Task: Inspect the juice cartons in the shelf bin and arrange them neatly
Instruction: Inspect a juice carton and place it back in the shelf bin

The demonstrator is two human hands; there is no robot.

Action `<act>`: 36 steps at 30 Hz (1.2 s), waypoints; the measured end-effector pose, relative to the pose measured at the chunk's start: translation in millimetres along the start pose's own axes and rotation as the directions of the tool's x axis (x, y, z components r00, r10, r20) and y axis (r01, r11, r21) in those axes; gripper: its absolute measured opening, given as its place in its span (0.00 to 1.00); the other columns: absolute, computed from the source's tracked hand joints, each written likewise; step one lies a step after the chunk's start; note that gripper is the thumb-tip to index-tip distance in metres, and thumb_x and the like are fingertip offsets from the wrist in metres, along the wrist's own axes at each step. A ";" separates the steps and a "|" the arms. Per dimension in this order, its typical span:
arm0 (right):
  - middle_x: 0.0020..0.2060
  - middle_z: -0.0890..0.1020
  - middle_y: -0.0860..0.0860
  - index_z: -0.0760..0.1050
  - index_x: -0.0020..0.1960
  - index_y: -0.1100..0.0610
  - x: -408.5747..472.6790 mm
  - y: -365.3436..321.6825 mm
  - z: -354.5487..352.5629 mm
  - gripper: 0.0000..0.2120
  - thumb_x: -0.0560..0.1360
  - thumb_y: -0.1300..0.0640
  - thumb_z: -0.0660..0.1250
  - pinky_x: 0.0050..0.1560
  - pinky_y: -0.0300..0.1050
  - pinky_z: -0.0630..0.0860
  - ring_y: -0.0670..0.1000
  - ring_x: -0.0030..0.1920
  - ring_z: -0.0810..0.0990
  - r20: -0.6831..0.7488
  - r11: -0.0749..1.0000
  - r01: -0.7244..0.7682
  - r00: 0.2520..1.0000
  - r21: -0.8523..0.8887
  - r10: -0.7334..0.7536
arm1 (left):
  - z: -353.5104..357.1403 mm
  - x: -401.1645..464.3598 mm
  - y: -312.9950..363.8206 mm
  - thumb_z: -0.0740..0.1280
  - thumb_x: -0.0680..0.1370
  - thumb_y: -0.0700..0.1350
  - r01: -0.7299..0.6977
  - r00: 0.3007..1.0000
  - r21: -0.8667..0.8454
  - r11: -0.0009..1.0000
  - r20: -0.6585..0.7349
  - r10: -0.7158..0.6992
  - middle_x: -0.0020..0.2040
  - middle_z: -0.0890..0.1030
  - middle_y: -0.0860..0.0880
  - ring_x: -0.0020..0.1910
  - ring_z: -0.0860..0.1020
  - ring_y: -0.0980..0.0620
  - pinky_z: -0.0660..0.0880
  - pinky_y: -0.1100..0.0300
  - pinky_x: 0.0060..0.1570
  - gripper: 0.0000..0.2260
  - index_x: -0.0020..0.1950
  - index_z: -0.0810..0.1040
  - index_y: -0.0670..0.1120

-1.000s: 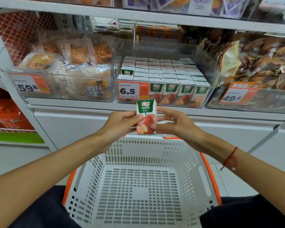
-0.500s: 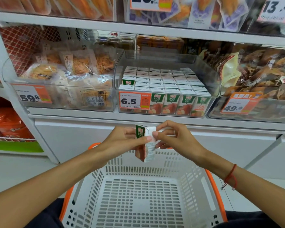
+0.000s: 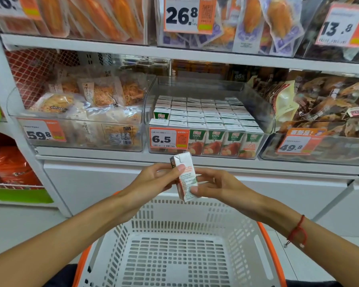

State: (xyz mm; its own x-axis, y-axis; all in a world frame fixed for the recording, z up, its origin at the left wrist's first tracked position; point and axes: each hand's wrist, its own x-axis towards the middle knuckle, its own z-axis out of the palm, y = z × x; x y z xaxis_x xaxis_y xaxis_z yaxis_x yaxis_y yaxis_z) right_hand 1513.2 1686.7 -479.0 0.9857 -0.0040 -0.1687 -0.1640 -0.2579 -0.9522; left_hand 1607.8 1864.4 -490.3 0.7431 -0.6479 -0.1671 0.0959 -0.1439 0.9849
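A small juice carton (image 3: 185, 176) is held between both hands below the shelf, tilted, with its printed back panel toward me. My left hand (image 3: 153, 179) pinches its upper part, thumb on the face. My right hand (image 3: 218, 185) holds its lower right edge with the fingertips. Straight ahead on the shelf stands the clear bin (image 3: 255, 100), packed with several rows of matching upright cartons (image 3: 205, 114). One gap shows in the left column, where one carton's green front (image 3: 161, 115) is exposed.
A white basket with an orange rim (image 3: 263, 251) sits right under my hands. Clear bins of bagged snacks flank the juice bin on the left (image 3: 81, 112) and right (image 3: 323, 112). Another shelf with packaged goods (image 3: 195, 21) runs above.
The carton has been turned in my hands from front face to side to printed back. The view has moved closer and tipped upward, showing more of the upper shelf.
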 end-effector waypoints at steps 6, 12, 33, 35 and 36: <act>0.48 0.83 0.49 0.77 0.54 0.42 6.0 4.1 11.4 0.16 0.70 0.52 0.77 0.48 0.41 0.80 0.44 0.41 0.84 -0.190 0.990 -0.033 0.982 -0.134 0.007 | -1.7 -0.5 -1.8 0.67 0.78 0.52 -0.001 0.995 0.129 0.992 -0.098 0.014 0.47 0.86 0.53 0.45 0.84 0.58 0.81 0.64 0.41 0.09 0.55 0.82 0.52; 0.42 0.79 0.42 0.72 0.57 0.46 10.5 12.0 24.1 0.30 0.60 0.43 0.80 0.36 0.34 0.73 0.39 0.35 0.78 -0.361 0.904 -0.050 0.925 -0.425 -0.118 | 1.5 2.1 -5.8 0.74 0.72 0.54 0.038 0.986 0.117 0.992 -0.168 -0.018 0.39 0.86 0.54 0.39 0.85 0.58 0.80 0.63 0.38 0.08 0.45 0.83 0.52; 0.34 0.82 0.41 0.80 0.46 0.43 2.6 4.6 17.3 0.16 0.62 0.38 0.75 0.35 0.39 0.77 0.41 0.32 0.81 -0.359 0.856 0.057 0.892 -0.513 -0.275 | 11.4 -4.0 -5.2 0.75 0.70 0.55 0.064 0.990 0.090 0.994 -0.133 -0.052 0.43 0.86 0.57 0.45 0.83 0.62 0.77 0.63 0.51 0.12 0.52 0.85 0.54; 0.36 0.85 0.45 0.83 0.49 0.46 4.4 2.9 11.2 0.11 0.68 0.46 0.76 0.37 0.42 0.80 0.45 0.33 0.83 -0.258 0.910 0.108 0.940 -0.400 -0.225 | 4.0 -3.6 -5.0 0.74 0.71 0.56 0.077 0.990 0.112 0.991 -0.123 -0.063 0.44 0.86 0.58 0.45 0.83 0.62 0.76 0.61 0.54 0.09 0.50 0.85 0.57; 0.37 0.86 0.47 0.83 0.50 0.47 5.1 2.2 6.8 0.08 0.71 0.50 0.75 0.37 0.41 0.80 0.47 0.34 0.84 -0.217 0.942 0.115 0.958 -0.315 -0.189 | -0.5 -3.9 -2.9 0.73 0.71 0.57 0.085 0.994 0.127 0.988 -0.075 -0.076 0.45 0.86 0.58 0.45 0.83 0.64 0.75 0.61 0.54 0.08 0.48 0.84 0.59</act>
State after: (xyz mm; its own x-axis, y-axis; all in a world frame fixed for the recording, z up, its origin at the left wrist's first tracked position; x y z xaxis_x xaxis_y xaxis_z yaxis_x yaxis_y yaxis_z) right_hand 1517.6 1692.7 -483.7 0.9836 -0.1643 0.0739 -0.0288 -0.5480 -0.8360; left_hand 1605.0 1867.7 -492.4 0.7812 -0.5774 -0.2375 0.0737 -0.2924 0.9535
